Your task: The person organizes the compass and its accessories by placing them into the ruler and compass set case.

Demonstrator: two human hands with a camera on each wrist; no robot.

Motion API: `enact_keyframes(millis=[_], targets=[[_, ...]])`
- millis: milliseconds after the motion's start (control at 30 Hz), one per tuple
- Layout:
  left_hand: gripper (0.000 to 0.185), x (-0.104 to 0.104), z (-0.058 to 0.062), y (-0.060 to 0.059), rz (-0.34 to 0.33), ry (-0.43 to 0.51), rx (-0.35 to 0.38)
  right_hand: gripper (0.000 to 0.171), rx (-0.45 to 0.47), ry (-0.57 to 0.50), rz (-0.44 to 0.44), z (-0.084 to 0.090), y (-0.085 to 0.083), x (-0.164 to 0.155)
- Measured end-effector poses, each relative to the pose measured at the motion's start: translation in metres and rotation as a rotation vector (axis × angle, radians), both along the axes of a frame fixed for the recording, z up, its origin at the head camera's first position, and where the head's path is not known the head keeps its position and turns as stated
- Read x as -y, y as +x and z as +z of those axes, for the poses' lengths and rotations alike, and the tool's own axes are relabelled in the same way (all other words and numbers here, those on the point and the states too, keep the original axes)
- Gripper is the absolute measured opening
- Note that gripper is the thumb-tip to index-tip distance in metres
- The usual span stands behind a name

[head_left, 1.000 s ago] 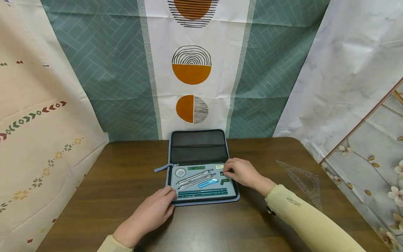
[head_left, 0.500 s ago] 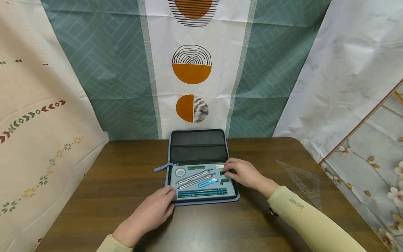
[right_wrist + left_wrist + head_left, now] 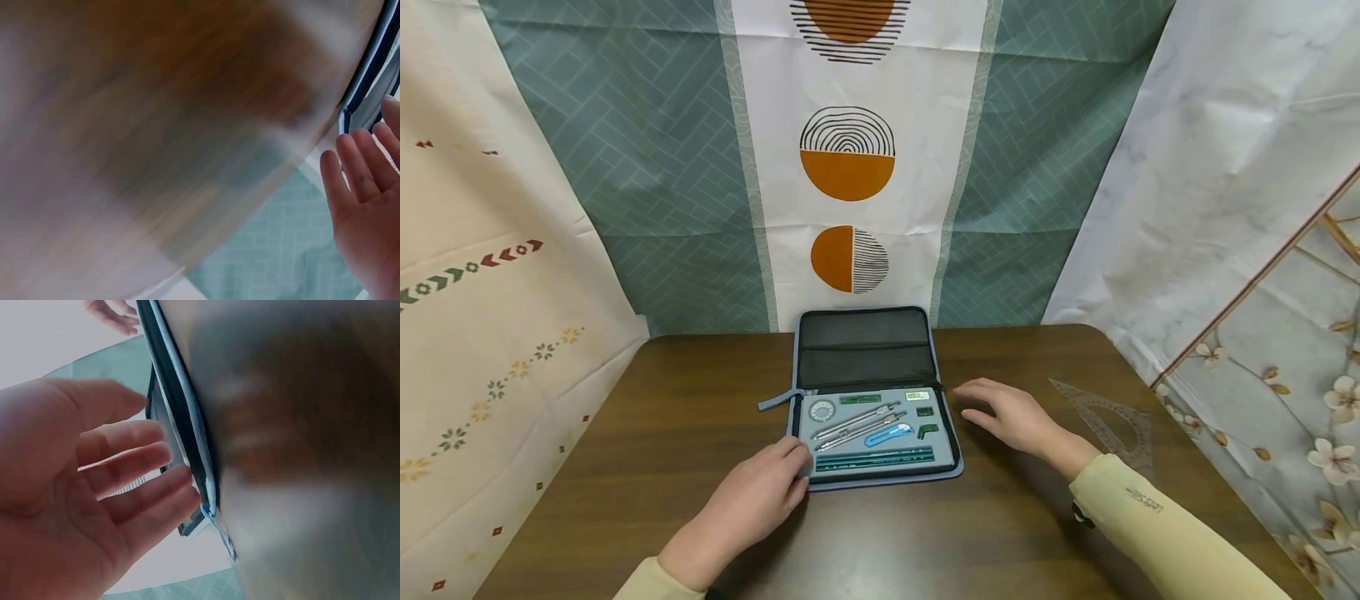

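Left hand [image 3: 752, 500] lies flat-ish on the table [image 3: 625, 467] at the case's near-left corner, fingers relaxed, fingertips touching the rim of the open case [image 3: 880, 479]; the left wrist view shows the same, fingers straight beside the case edge [image 3: 187, 425]. It grips nothing.

Case sits mid-table, toward the far edge, lid [image 3: 865, 346] folded back and propped against the backdrop. Zipper pull [image 3: 775, 402] trails off the left side.

Tray contents, left to right:
- small round protractor [image 3: 822, 411], far-left pocket
- compass [image 3: 857, 419] and a second metal tool lying diagonal, centre
- green strip [image 3: 860, 399] along the far row
- blue cutter-like piece [image 3: 888, 433] just right of the compass
- long green ruler [image 3: 874, 457] along the near edge
- eraser-like block [image 3: 916, 396], a dark small piece [image 3: 925, 412] and a green piece [image 3: 929, 430] on the right side

Right hand [image 3: 1011, 415] hovers just right of the case, apart from it, fingers spread and loosely straight, holding nothing. Right wrist view is blurred; it shows only open fingers [image 3: 362, 187] near the case edge.

Clear set square [image 3: 1112, 421] lies flat near the table's right edge, well apart from the case.

Risks, as a judgement:
- Left hand only touches the rim, so a tug on a snug item could slide or tip the case.
- Compass point is exposed; a careless reach could snag a finger.
- Set square is near-invisible on the wood and close to the edge, so the right sleeve could sweep it off.
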State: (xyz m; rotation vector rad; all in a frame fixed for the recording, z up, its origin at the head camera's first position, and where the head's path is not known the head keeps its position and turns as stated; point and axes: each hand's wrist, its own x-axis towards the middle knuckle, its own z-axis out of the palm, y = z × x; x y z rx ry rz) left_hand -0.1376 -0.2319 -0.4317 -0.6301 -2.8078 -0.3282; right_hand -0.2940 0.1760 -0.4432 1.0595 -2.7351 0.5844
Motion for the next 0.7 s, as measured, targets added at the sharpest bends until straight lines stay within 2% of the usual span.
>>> enact_keyframes(millis=[167,367,567,700], targets=[[0.031,0.004,0.007,-0.007,0.091,0.044,0.004,0.042,-0.016,0.02,-0.016,0.004,0.006,-0.016],[0.053,0.018,0.011,-0.028,0.171,0.123,0.005,0.045,-0.016,0.047,-0.049,0.006,0.013,-0.031],[0.057,0.031,0.015,-0.049,0.219,0.169,0.003,0.047,-0.024,0.067,-0.092,0.008,0.021,-0.045],[0.058,0.037,0.018,-0.062,0.238,0.182,0.042,0.048,-0.03,0.062,-0.128,0.008,0.029,-0.055]])
